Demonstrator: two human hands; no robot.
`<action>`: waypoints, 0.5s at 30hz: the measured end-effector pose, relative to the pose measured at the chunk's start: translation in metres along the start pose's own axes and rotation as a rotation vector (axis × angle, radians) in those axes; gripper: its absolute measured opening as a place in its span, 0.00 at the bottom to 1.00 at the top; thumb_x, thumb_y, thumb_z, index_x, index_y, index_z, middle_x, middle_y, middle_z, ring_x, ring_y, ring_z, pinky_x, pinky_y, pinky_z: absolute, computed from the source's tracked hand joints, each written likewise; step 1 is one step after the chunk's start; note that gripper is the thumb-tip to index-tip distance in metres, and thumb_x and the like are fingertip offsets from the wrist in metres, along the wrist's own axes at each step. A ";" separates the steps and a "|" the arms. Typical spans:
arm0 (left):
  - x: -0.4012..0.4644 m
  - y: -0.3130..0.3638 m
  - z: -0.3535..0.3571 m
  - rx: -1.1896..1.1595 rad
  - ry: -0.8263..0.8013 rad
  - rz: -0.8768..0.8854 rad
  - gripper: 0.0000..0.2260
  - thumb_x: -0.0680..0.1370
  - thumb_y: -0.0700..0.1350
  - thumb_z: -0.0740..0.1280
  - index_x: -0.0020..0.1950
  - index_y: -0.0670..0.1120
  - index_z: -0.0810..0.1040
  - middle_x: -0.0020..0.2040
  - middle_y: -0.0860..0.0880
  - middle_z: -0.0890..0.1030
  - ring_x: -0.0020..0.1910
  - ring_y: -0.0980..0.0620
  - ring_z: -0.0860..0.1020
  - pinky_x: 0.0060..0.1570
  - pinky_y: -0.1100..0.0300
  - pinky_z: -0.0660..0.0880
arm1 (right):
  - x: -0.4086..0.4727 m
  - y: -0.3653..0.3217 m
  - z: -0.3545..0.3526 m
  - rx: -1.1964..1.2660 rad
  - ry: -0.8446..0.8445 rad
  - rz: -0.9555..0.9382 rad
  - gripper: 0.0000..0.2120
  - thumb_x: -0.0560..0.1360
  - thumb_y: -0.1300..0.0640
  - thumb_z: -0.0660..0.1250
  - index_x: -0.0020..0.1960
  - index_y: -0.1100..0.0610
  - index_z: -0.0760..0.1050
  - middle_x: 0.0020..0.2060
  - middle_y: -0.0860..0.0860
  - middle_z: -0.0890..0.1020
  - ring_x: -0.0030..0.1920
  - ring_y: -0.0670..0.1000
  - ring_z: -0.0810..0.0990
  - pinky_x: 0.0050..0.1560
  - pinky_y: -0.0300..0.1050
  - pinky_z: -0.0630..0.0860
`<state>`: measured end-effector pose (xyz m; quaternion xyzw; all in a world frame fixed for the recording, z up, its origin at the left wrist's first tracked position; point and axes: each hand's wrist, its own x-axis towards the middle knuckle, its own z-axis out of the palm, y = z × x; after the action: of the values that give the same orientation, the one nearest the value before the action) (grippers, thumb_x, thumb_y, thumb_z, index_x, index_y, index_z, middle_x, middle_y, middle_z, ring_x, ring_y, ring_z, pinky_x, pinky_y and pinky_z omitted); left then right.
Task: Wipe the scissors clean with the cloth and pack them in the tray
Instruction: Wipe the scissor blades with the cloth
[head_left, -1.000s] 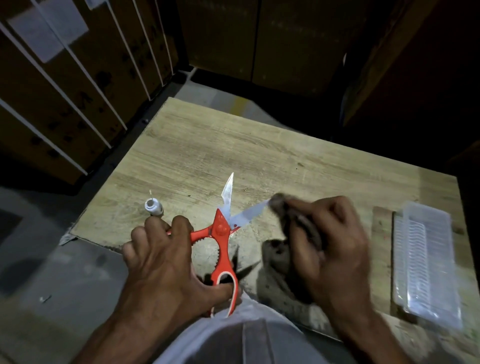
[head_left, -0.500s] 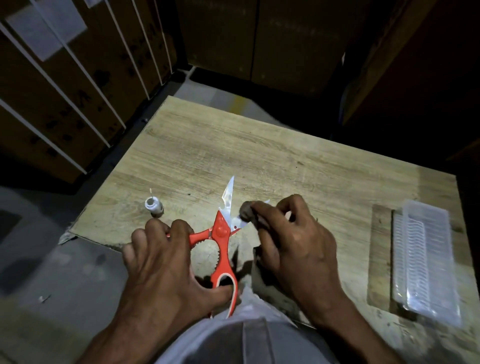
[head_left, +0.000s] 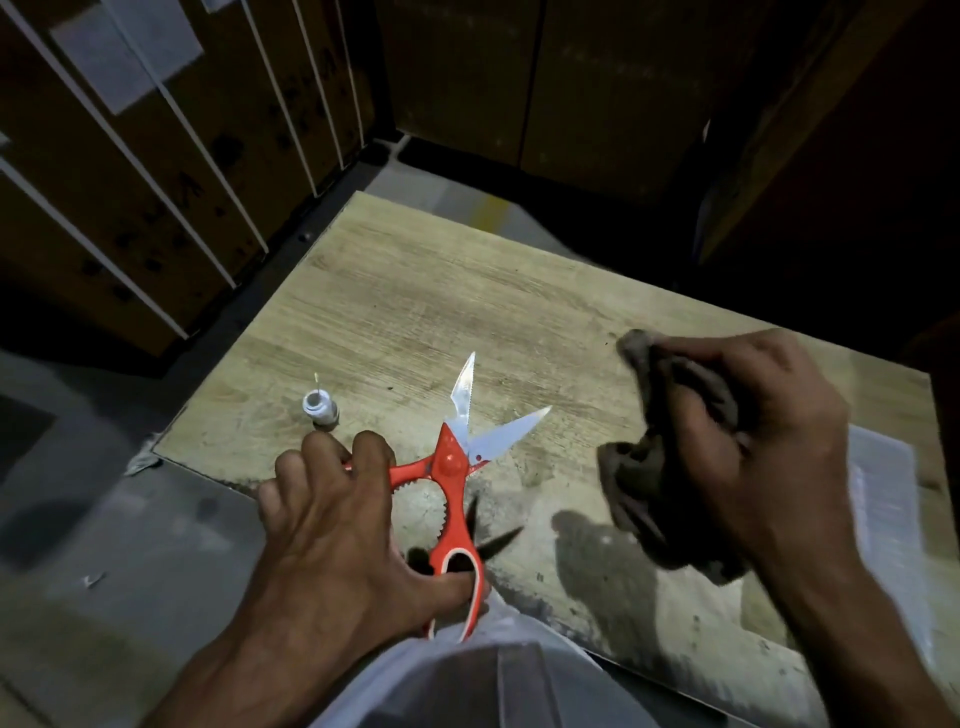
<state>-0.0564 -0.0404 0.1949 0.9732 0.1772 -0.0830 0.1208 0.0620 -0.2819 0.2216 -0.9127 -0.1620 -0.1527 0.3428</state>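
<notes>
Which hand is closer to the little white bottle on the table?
The left hand. Its knuckles sit just below the small white bottle, gripping the red-handled scissors. The right hand, clutching the dark brown cloth, is far off to the bottle's right.

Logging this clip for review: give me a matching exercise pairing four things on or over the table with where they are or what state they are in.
Things:
1. scissors
2. cloth
3. small bottle
4. tray

States:
A. standing on the table, near its left edge
B. bunched in the right hand
C. blades spread, held by the left hand
D. partly hidden behind the right hand

Pairs: 1-C, 2-B, 3-A, 4-D
</notes>
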 end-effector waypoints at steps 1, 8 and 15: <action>0.000 0.001 0.000 -0.007 0.023 0.011 0.42 0.48 0.78 0.67 0.51 0.55 0.62 0.49 0.51 0.61 0.49 0.51 0.59 0.52 0.54 0.60 | -0.005 -0.016 0.002 0.016 -0.060 -0.061 0.13 0.75 0.56 0.67 0.57 0.46 0.84 0.47 0.46 0.78 0.44 0.46 0.78 0.44 0.40 0.73; 0.001 0.004 -0.002 0.001 0.087 0.036 0.39 0.49 0.76 0.66 0.49 0.54 0.63 0.48 0.50 0.62 0.48 0.49 0.61 0.51 0.52 0.63 | -0.027 -0.070 0.053 -0.150 -0.414 -0.222 0.14 0.77 0.43 0.60 0.58 0.40 0.81 0.45 0.44 0.76 0.34 0.48 0.78 0.30 0.44 0.75; -0.001 0.002 -0.001 0.010 0.169 0.052 0.35 0.50 0.72 0.67 0.46 0.51 0.66 0.46 0.49 0.64 0.45 0.47 0.64 0.47 0.50 0.64 | -0.011 -0.072 0.066 -0.166 -0.337 -0.225 0.10 0.73 0.48 0.75 0.54 0.45 0.84 0.43 0.45 0.78 0.31 0.47 0.77 0.29 0.39 0.66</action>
<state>-0.0567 -0.0424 0.1960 0.9816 0.1612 0.0017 0.1026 0.0342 -0.1882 0.2109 -0.9265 -0.3047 -0.0478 0.2154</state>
